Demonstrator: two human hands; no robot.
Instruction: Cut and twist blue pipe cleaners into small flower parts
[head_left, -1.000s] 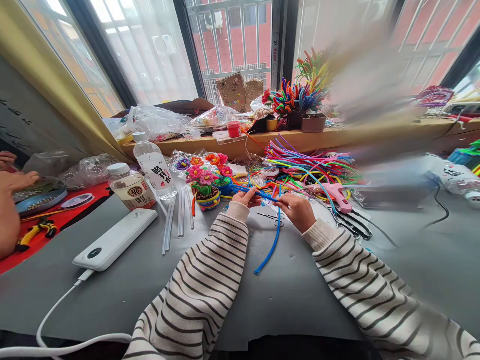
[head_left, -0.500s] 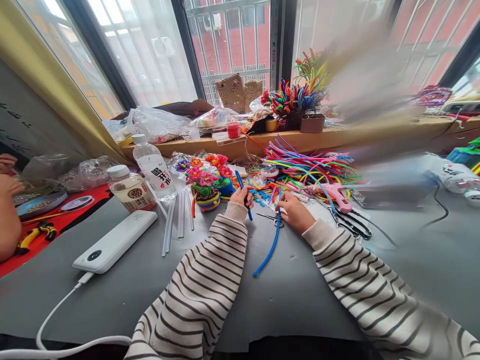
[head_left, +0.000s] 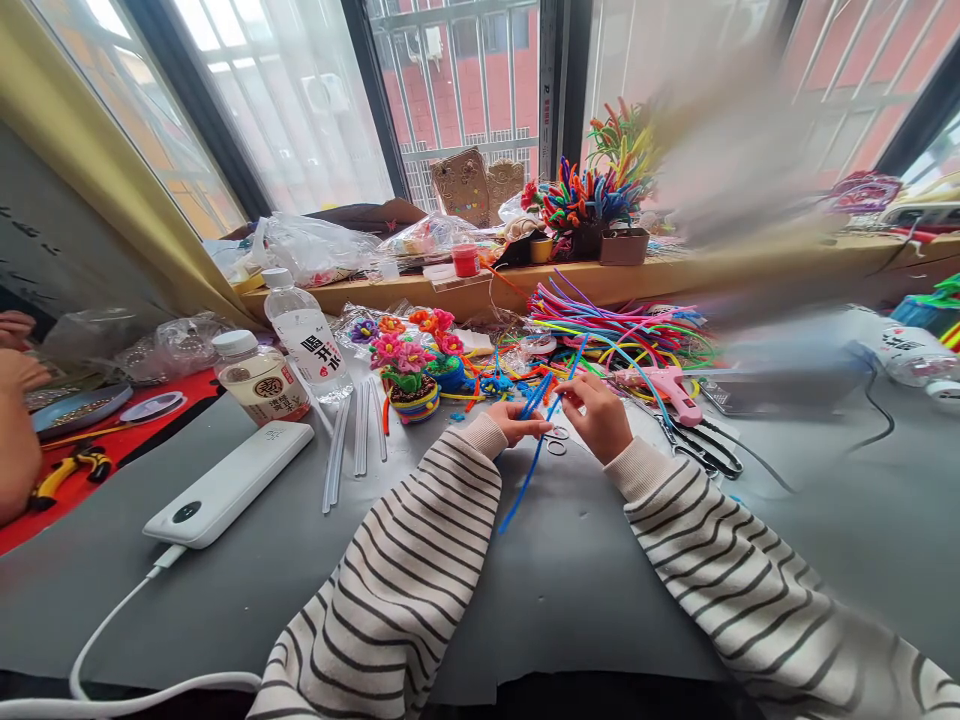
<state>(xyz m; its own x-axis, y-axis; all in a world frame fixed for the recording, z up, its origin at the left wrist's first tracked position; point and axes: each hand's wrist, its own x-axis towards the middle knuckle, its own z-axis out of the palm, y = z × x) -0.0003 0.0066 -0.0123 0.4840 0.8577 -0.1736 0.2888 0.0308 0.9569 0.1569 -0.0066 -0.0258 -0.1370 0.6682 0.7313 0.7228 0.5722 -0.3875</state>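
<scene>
The left hand (head_left: pixel 517 424) is closing its grip on a short blue bundle (head_left: pixel 536 396), while the right hand (head_left: pixel 594 412) is pinching a long blue stem (head_left: pixel 525 482) between its fingertips. The stem is slanting past the bundle, its near end pointing left above the tabletop (head_left: pixel 570 590). Scissors (head_left: pixel 556 447) are lying just beneath the hands. Flowerpots (head_left: pixel 415 405) are standing to the left, a pink glue gun (head_left: pixel 675 393) is resting to the right, and coloured stems (head_left: pixel 615 325) are lying heaped on the far side.
</scene>
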